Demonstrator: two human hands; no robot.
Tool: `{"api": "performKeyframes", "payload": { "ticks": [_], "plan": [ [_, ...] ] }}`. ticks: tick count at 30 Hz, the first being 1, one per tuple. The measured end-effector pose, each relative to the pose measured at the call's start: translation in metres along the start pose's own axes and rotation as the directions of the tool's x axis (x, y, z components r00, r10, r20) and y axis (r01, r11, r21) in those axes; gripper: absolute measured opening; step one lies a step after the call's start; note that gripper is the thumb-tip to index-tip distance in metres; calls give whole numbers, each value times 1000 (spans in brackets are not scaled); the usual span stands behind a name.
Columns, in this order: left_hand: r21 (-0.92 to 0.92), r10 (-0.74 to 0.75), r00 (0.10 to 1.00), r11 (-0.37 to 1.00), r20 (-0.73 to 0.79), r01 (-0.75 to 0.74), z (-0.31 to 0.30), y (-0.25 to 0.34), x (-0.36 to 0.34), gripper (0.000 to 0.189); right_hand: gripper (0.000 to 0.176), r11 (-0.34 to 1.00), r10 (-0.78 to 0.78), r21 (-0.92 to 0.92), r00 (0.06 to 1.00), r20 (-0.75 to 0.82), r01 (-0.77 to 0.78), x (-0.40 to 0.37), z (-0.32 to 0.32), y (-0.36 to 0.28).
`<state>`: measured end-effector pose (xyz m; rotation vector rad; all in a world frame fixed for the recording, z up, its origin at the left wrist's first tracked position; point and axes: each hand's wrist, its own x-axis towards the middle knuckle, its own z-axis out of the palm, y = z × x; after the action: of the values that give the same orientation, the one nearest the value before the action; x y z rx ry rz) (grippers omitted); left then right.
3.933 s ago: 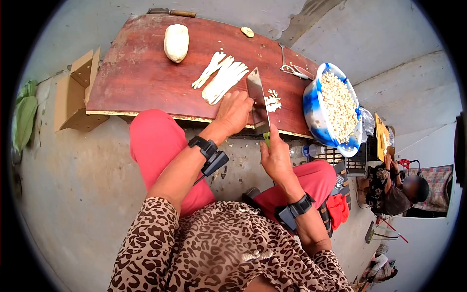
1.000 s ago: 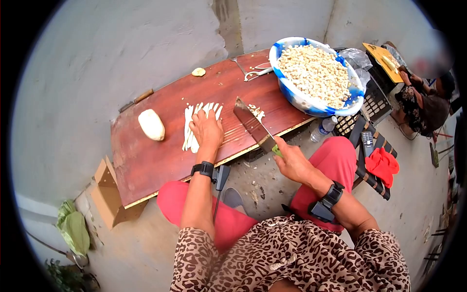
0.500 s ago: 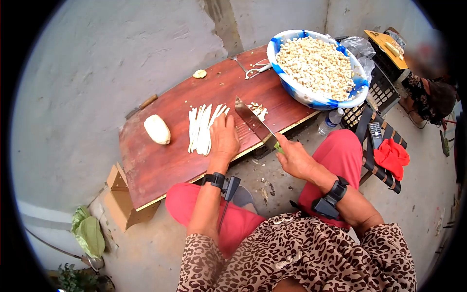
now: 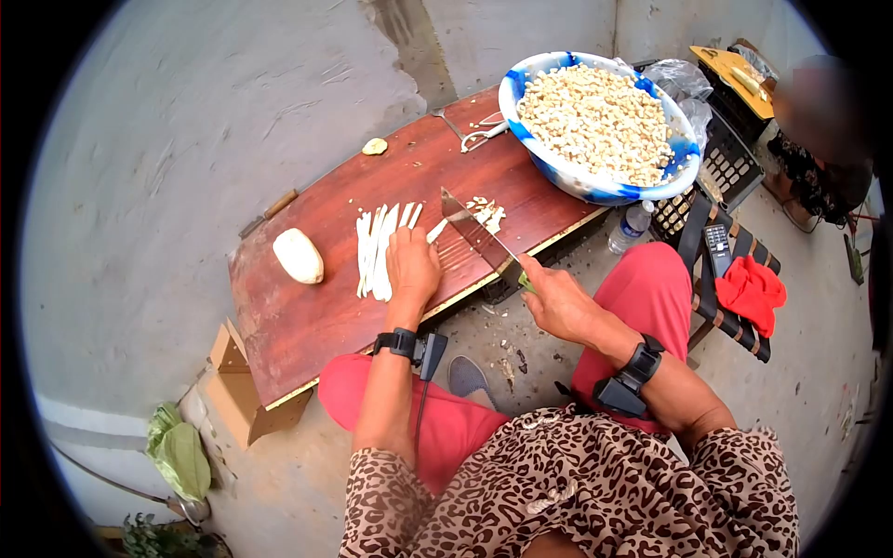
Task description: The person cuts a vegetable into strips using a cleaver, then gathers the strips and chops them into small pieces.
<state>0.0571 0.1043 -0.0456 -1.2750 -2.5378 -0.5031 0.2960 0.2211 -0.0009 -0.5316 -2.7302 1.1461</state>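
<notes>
My right hand (image 4: 560,305) is closed round the green handle of a broad-bladed kitchen knife (image 4: 476,226). Its blade slants across the red-brown board, between a small heap of chopped white pieces (image 4: 486,213) and my left hand (image 4: 414,264). The fingers of that hand are bent and press down on the right side of a row of long white vegetable strips (image 4: 374,249). A short strip (image 4: 437,230) lies apart, between my left fingertips and the blade. Farther left rests a whole peeled pale vegetable (image 4: 298,256).
A blue-and-white basin (image 4: 605,191) full of diced pieces stands at the board's far right. Along the back lie a peeler (image 4: 484,137), a vegetable end (image 4: 374,147) and a wooden-handled tool (image 4: 270,212). A water bottle (image 4: 631,227) stands beside my knee; another person sits at right.
My left hand has shifted slightly left and down along the strips, and a short strip now shows apart beside the blade. The knife stays in my right hand, nearly in place.
</notes>
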Motion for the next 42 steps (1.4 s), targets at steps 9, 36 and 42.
{"api": "performKeyframes", "payload": {
  "ticks": [9, 36, 42],
  "plan": [
    [45, -127, 978, 992, 164, 121, -4, 9, -3, 16, 53, 999, 18, -28, 1000, -21, -18, 3, 1, 3],
    [-84, -139, 990, 987, 17, 140, 11, 4, 1, 26, 55, 999, 29, -20, 998, -54, -30, 5, 1, 3],
    [-366, -68, 985, 923, 159, 123, 10, -5, -6, 23, 54, 1000, -4, -3, 992, -125, 3, 7, 4, 8]
  ]
}}
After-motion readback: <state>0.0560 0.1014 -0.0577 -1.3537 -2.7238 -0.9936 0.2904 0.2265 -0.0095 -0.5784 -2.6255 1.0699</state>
